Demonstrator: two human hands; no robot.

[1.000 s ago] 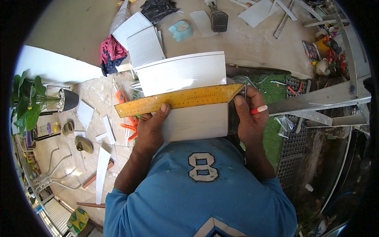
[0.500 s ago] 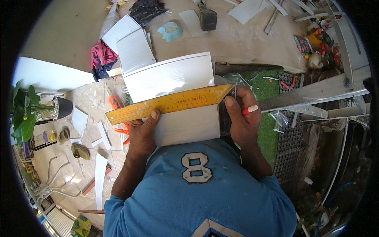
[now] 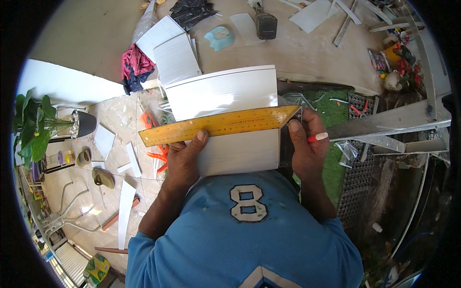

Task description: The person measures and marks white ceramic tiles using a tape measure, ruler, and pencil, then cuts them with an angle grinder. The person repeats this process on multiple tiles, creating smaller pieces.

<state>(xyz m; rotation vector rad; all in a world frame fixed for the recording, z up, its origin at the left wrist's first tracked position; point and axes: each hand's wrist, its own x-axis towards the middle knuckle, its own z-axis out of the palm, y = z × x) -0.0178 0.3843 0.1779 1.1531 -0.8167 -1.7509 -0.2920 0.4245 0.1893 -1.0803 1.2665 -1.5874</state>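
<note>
A white ribbed panel (image 3: 240,153) lies in front of my body, with a yellow carpenter's square (image 3: 221,126) across it. My left hand (image 3: 186,156) grips the panel's left edge, its thumb on the yellow blade and its fingers hidden underneath. At the right edge, my right hand (image 3: 308,144) is closed round the corner of the square, its thumb by the dark stock (image 3: 286,150). A red marker-like stick with a pale tip (image 3: 318,137) pokes out between the fingers of that same hand.
Beyond lie white panel pieces (image 3: 176,58), a light-blue plastic item (image 3: 219,38) and a dark battery tool (image 3: 266,25). An orange-handled tool (image 3: 150,119) rests left of the panel. A metal frame (image 3: 384,126) juts in from the right above green turf (image 3: 331,108). Offcuts (image 3: 127,206) and shoes (image 3: 102,177) dot the tiles.
The whole scene has shifted a little to the right in view. The panel and square have turned slightly toward level, with both hands keeping their hold.
</note>
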